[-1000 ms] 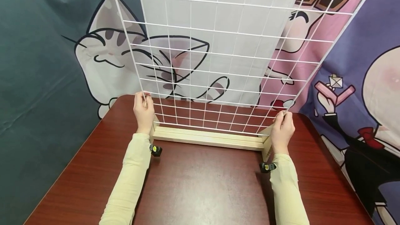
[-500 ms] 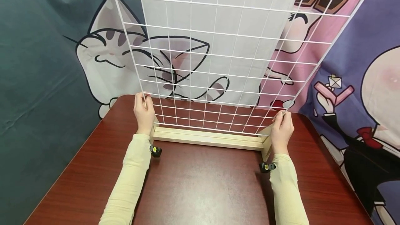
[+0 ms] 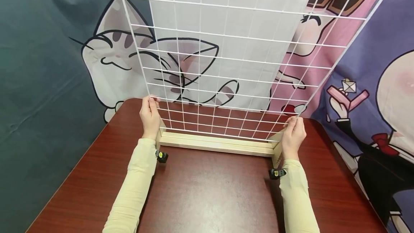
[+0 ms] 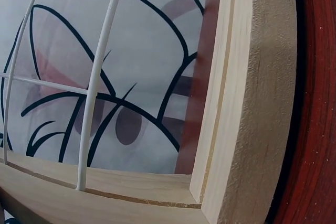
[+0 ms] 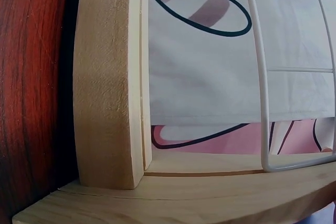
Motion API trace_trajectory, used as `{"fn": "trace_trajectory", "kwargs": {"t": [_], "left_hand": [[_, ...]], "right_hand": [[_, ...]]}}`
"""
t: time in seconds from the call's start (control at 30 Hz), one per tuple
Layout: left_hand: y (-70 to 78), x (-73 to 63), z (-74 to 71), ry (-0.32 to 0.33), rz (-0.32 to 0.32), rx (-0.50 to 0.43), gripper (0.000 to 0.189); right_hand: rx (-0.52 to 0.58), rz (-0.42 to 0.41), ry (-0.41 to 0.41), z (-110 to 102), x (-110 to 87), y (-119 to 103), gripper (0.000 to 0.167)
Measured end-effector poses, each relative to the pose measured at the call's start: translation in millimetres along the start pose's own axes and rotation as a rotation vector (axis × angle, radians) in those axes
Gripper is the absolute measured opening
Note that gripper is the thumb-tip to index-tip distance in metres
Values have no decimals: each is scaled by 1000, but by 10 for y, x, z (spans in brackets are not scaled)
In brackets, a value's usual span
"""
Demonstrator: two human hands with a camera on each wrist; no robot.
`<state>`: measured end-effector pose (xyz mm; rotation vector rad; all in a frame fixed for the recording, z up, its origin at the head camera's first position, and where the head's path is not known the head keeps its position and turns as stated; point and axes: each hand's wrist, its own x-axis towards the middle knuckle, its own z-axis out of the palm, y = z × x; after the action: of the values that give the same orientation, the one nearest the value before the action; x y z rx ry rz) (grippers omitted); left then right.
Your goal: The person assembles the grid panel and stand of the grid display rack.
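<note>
A white wire grid panel [image 3: 365,19] stands tilted over a pale wooden frame. My left hand [image 3: 150,118] pinches its left edge low down, and my right hand [image 3: 293,137] pinches the right edge at about the same height. The frame has a crossbar [image 3: 216,144] with a left side post [image 3: 161,127] and a right side post [image 3: 277,152]. In the wrist views, the panel's bottom wire [image 4: 93,82] stands apart from the grooved crossbar [image 4: 268,103]. Its rounded lower corner [image 5: 268,166] meets the groove of the right post [image 5: 184,195]; the left corner meets the left post's groove.
A dark red wooden table [image 3: 210,190] bears the frame. Behind hangs a printed cloth [image 3: 110,64] with cartoon cats and figures, close to the table's far edge. Small black cameras are strapped at the left wrist [image 3: 161,156] and right wrist [image 3: 276,173].
The panel's upper right corner has come slightly lower. My left fingers have shifted a little on the wire. The whole head view has drifted slightly; both hands keep their hold.
</note>
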<state>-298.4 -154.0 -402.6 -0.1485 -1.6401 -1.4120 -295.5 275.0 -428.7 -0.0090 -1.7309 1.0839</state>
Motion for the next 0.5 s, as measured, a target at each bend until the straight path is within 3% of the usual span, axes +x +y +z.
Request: {"fn": "trace_trajectory", "kwargs": {"t": [0.5], "left_hand": [[7, -1, 24, 2, 38, 1, 23]], "right_hand": [[4, 26, 13, 10, -7, 12, 29]]}}
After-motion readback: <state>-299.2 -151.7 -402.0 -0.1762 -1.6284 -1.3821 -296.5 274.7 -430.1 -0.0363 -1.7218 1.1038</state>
